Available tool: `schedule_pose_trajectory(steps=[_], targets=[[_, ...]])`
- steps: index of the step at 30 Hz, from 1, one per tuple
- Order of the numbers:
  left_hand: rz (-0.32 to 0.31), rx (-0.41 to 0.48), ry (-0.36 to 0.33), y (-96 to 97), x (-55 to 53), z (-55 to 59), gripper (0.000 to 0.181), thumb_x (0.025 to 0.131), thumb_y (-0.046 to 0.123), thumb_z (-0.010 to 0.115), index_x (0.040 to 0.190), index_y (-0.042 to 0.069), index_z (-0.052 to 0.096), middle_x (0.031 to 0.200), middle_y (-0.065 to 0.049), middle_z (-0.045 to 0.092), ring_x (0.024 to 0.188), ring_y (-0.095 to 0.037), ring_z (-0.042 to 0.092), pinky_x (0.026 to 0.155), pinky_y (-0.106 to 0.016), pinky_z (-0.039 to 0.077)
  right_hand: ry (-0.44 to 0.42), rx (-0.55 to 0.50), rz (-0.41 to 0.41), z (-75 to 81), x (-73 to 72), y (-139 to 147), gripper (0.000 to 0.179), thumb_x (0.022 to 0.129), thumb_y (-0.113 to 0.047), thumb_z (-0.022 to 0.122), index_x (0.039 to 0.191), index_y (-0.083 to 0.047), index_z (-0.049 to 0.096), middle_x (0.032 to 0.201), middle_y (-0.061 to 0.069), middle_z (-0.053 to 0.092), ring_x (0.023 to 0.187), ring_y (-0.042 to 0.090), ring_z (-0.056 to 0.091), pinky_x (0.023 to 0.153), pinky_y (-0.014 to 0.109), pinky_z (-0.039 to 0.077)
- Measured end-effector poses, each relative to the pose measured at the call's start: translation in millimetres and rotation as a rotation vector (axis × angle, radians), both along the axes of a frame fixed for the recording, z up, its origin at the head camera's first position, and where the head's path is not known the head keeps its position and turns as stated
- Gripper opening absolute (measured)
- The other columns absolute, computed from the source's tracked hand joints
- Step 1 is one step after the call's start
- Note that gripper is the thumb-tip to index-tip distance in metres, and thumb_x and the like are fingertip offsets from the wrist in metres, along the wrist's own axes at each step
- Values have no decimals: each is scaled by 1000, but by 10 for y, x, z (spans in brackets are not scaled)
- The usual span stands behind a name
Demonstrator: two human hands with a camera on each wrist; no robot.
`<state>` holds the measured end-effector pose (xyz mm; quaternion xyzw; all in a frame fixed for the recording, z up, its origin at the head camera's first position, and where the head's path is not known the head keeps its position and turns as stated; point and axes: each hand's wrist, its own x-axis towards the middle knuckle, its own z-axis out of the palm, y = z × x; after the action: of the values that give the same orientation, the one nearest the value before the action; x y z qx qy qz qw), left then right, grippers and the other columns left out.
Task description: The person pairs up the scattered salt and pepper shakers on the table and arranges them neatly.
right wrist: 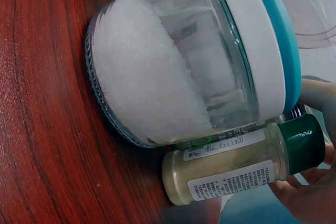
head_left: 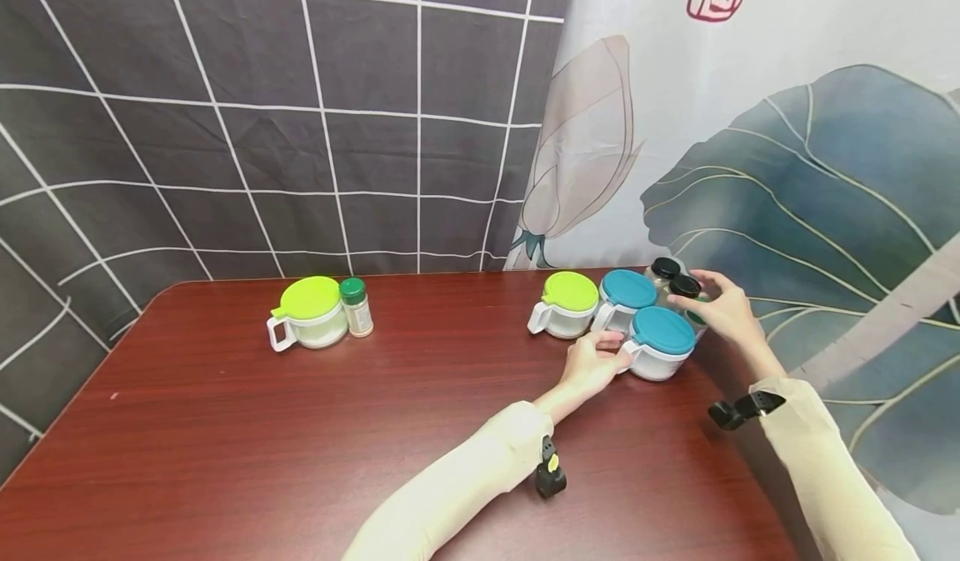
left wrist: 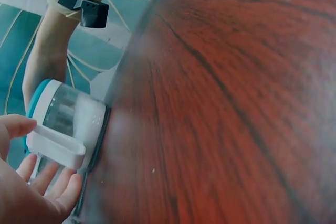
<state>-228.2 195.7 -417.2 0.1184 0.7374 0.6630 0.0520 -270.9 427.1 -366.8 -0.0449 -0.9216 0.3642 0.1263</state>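
Observation:
My left hand (head_left: 592, 367) is at the white handle of the front blue-lidded glass jar (head_left: 660, 346), thumb on the handle and fingertips along its other side. White granules half fill that jar (right wrist: 142, 72) in the right wrist view. Behind it, my right hand (head_left: 726, 311) pinches a black-capped seasoning bottle (head_left: 684, 286) between thumb and fingers. A green-capped bottle of pale powder (right wrist: 231, 169) stands beside the jar, under the right hand. Another black-capped bottle (head_left: 664, 269), a second blue-lidded jar (head_left: 627, 290) and a green-lidded jar (head_left: 569, 293) are grouped close by.
On the left of the red-brown wooden table (head_left: 300, 436) stand another green-lidded jar (head_left: 311, 303) and a green-capped bottle (head_left: 357, 307). A dark gridded cloth (head_left: 367, 152) and a printed light curtain (head_left: 637, 169) hang behind. The table's right edge runs near the right arm.

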Motion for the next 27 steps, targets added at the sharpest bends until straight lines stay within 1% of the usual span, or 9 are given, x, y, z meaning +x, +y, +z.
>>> schedule_pose_trajectory(steps=[4, 8, 16, 22, 27], targets=[[-14, -16, 18, 16, 11, -9, 36, 76, 8, 74, 111, 6, 70, 103, -7, 74, 86, -13, 71, 68, -13, 51, -6, 0, 1, -11, -14, 8, 75, 85, -36, 72, 140, 4, 40, 141, 33, 42, 131, 51, 39, 104, 62, 35], [-7, -46, 38, 42, 12, -23, 36, 75, 7, 75, 111, 7, 70, 104, -6, 74, 86, -12, 71, 68, -12, 50, -21, 14, -11, -25, -35, 17, 77, 84, -38, 73, 139, 4, 40, 142, 33, 40, 133, 51, 36, 105, 62, 34], [23, -70, 58, 73, 26, -15, 35, 76, 5, 73, 110, 7, 71, 106, -6, 74, 89, -14, 71, 69, -11, 50, -27, 30, -22, -39, -35, 4, 75, 83, -40, 72, 138, 2, 42, 138, 32, 44, 128, 50, 40, 101, 63, 37], [53, -75, 80, 91, 39, -26, 31, 77, 4, 72, 107, 5, 71, 101, -8, 74, 88, -15, 72, 69, -11, 50, -40, 26, -31, -45, -43, -7, 77, 83, -41, 72, 139, 2, 41, 137, 33, 44, 126, 49, 41, 100, 64, 38], [53, -95, 95, 90, 53, -32, 27, 78, 5, 71, 105, 4, 70, 99, -9, 74, 87, -15, 72, 69, -12, 50, -35, 25, -37, -50, -40, -16, 75, 84, -38, 72, 138, 3, 41, 136, 33, 45, 125, 49, 42, 99, 63, 39]])
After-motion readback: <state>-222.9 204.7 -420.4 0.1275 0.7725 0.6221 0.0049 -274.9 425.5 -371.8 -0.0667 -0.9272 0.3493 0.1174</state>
